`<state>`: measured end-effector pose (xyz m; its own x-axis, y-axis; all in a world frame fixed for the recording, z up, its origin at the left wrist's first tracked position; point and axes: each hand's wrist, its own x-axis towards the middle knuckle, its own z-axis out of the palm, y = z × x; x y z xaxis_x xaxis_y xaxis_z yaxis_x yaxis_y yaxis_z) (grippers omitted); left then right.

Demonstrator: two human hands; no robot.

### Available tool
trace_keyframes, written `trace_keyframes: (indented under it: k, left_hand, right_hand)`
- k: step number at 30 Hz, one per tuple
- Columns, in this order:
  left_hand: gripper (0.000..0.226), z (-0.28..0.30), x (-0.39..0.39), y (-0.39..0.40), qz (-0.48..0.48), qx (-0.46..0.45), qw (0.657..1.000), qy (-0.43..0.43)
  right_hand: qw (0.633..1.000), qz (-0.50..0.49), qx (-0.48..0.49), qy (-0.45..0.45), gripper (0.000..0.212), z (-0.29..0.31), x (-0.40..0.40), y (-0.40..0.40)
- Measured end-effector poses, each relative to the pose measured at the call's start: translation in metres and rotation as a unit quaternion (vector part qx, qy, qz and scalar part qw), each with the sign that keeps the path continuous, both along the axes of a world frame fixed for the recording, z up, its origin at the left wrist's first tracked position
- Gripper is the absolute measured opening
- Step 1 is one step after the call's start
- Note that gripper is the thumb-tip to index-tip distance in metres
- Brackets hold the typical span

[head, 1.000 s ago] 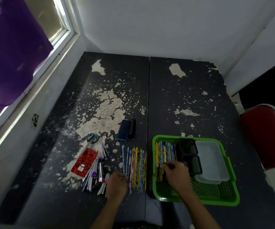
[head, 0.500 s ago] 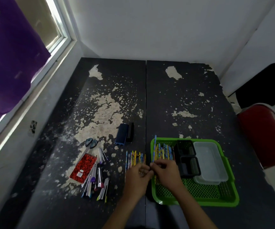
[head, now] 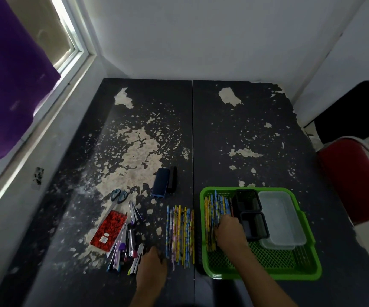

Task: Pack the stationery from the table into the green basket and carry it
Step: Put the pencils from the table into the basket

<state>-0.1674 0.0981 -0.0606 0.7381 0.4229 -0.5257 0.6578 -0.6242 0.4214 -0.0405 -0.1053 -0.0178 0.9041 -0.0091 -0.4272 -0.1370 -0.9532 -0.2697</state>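
Note:
The green basket (head: 307, 251) stands on the right half of the black table. Several patterned pencils (head: 211, 209) lie along its left side. My right hand (head: 230, 231) is inside the basket on those pencils, its fingers curled round a blue pencil (head: 216, 196) that pokes out farther than the others. A row of several more pencils (head: 180, 233) lies on the table left of the basket. My left hand (head: 152, 269) is at the near end of that row, fingertips at the leftmost pencil; its grip is hidden.
Two black organisers (head: 249, 201) and a clear lidded box (head: 278, 218) fill the basket's middle. On the table lie pens (head: 126, 247), a red notebook (head: 109, 231), scissors (head: 119, 196) and a blue case (head: 161, 182). A red chair (head: 354, 178) stands to the right.
My hands met over the basket's left rim with a blue pencil. Since then the right hand went down into the basket and the left hand returned to the row on the table.

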Motion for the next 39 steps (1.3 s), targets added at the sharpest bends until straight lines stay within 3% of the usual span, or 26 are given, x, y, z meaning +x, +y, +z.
trace_keyframes:
  k: [4, 11, 18, 27, 32, 39]
  left_hand:
    - [0.016, 0.003, 0.002, -0.003, 0.026, 0.002, 1.0, 0.006]
    - [0.017, -0.002, 0.005, -0.003, 0.025, 0.034, 0.999, -0.003]
    - [0.02, -0.001, 0.005, -0.003, 0.005, 0.065, 0.998, 0.005]
    - [0.025, -0.012, 0.007, 0.0, -0.001, 0.079, 0.997, -0.01]
    - [0.016, 0.0, 0.009, -0.004, -0.003, 0.073, 0.997, 0.003]
    - [0.036, 0.002, 0.008, -0.011, 0.038, 0.028, 0.999, -0.011]
  right_hand:
    - [1.0, 0.0, 0.006, -0.014, 0.014, -0.002, -0.001, -0.002]
    - [0.992, -0.03, 0.105, -0.056, 0.029, 0.006, -0.014, -0.018]
    - [0.979, -0.048, 0.187, -0.06, 0.021, 0.026, -0.028, -0.028]
    - [0.976, -0.045, 0.208, -0.042, 0.019, 0.022, -0.035, -0.027]
    - [0.972, -0.049, 0.225, -0.044, 0.018, 0.022, -0.037, -0.031]
    - [0.967, -0.056, 0.247, -0.042, 0.017, 0.022, -0.034, -0.036]
